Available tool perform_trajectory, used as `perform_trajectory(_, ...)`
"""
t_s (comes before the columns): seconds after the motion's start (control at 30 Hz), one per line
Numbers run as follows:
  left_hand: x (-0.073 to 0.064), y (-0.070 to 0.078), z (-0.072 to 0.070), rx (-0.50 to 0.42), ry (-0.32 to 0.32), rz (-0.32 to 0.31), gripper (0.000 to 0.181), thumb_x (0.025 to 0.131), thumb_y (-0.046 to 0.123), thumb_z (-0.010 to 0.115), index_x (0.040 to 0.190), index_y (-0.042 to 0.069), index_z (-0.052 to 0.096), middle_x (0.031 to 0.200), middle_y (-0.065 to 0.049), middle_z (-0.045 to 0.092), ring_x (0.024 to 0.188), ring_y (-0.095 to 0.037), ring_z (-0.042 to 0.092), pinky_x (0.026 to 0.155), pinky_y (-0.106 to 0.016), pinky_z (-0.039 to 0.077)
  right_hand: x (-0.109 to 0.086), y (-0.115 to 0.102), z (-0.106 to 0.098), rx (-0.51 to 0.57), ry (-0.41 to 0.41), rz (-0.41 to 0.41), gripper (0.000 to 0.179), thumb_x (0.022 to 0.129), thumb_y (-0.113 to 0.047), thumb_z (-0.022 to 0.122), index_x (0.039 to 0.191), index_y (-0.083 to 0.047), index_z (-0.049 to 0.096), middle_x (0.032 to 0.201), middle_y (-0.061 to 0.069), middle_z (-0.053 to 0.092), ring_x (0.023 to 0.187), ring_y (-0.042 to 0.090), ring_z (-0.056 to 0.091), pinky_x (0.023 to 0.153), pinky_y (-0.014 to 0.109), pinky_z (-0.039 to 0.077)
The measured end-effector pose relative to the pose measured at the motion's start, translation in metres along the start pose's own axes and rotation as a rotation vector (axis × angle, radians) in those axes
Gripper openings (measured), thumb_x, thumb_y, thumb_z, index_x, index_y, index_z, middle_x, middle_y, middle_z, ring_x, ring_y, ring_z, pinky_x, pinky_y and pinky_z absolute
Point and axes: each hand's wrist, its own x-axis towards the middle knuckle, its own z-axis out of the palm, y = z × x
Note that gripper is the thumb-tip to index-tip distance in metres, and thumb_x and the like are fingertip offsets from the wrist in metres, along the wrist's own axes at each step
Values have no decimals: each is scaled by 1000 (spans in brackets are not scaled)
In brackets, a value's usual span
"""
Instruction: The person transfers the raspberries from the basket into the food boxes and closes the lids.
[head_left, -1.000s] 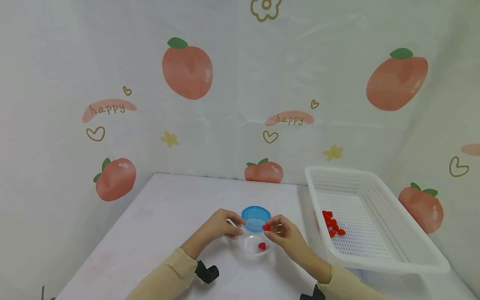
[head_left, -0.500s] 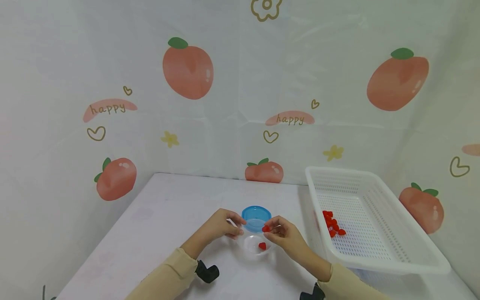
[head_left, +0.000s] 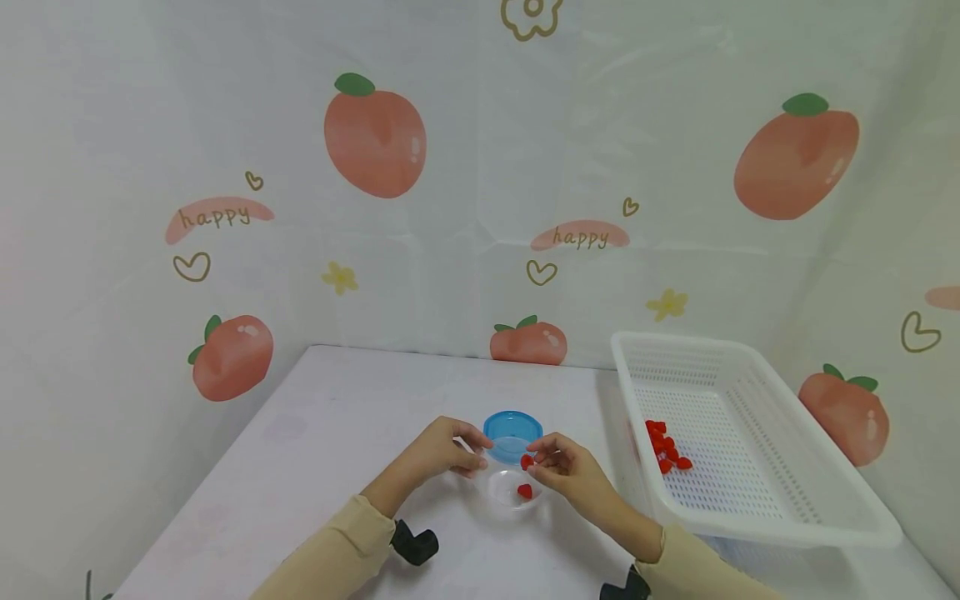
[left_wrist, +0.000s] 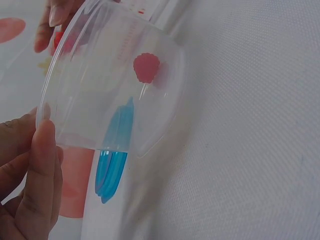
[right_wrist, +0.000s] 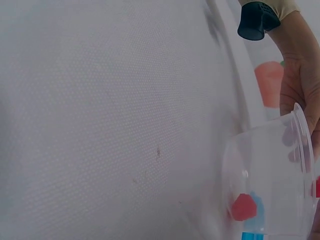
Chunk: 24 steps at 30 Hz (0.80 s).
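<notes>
My left hand (head_left: 446, 448) pinches the rim of a clear plastic tub (left_wrist: 85, 110) between thumb and fingers. Inside the tub, at its base, lies one red raspberry (left_wrist: 146, 68) with a bumpy outline. At the tub's opening, my right hand (head_left: 573, 473) holds a second raspberry (head_left: 527, 461) at the tips of its thumb and fingers; in the right wrist view only a sliver of it shows at the edge. A round blue lid (head_left: 513, 426) lies on the table just behind the tub, partly seen through its clear wall.
A large white perforated basket (head_left: 750, 354) stands on the table at the right. Several red raspberries (head_left: 663, 447) lie along its left side. A white cloth covers the table (head_left: 375, 392). Behind it hangs a printed backdrop (head_left: 465, 167).
The raspberry at my right fingertips has shifted slightly left and down, closer to the tub's opening. My left hand and the tub stay where they were.
</notes>
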Motion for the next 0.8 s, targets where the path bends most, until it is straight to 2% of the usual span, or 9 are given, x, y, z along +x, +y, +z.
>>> perform_trajectory(0.17, -1, 1, 0, 1, 3, -9, 26, 81, 4, 76, 105, -3, 70, 85, -5, 64, 63, -12, 63, 65, -28, 59, -1, -1, 0, -5, 14, 15, 33, 87, -7, 70, 113, 8, 58, 95, 13, 57, 81, 11, 57, 71, 14, 52)
perform_trajectory(0.8, 0, 1, 0, 5, 5, -9, 26, 81, 4, 76, 105, -3, 71, 85, -5, 64, 62, -11, 62, 65, -28, 59, -1, 1, 0, 1, 7, 18, 32, 87, -7, 70, 113, 7, 58, 95, 13, 57, 81, 11, 57, 72, 13, 52)
